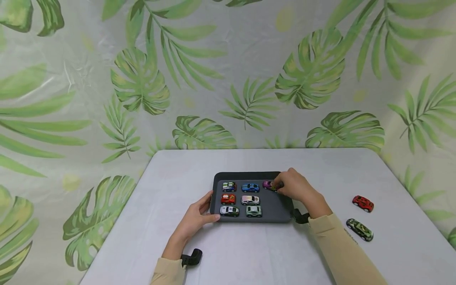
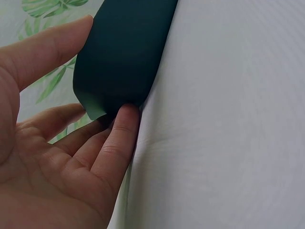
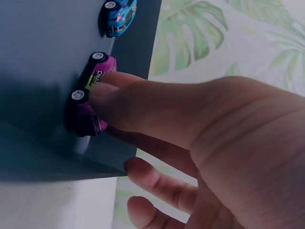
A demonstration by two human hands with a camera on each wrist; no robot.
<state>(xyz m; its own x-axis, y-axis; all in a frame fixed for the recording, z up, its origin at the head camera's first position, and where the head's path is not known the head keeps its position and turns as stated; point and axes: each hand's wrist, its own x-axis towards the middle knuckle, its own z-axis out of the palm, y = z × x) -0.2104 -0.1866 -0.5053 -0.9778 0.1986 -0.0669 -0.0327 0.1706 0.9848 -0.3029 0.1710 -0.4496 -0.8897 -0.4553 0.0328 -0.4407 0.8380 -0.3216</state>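
A dark grey tray (image 1: 274, 215) lies on the table with several toy cars in rows. My left hand (image 1: 194, 217) grips its left end; in the left wrist view the thumb (image 2: 71, 40) lies at the tray's rim (image 2: 124, 52) and the other fingers come from the opposite side. At the tray's far right, my right hand (image 1: 296, 186) pinches a purple toy car (image 1: 268, 185) between thumb and fingers. In the right wrist view this purple car has its wheels close over the tray floor. Nearest to it stands a blue toy car (image 1: 250, 188).
Also in the tray are a red car (image 1: 228, 199), a white-and-pink car (image 1: 250, 200), a pale green car (image 1: 254, 211) and others. Right of the tray, a red car (image 1: 363, 203) and a camouflage car (image 1: 360, 229) stand on the white table (image 1: 249, 253). A leaf-patterned curtain hangs behind.
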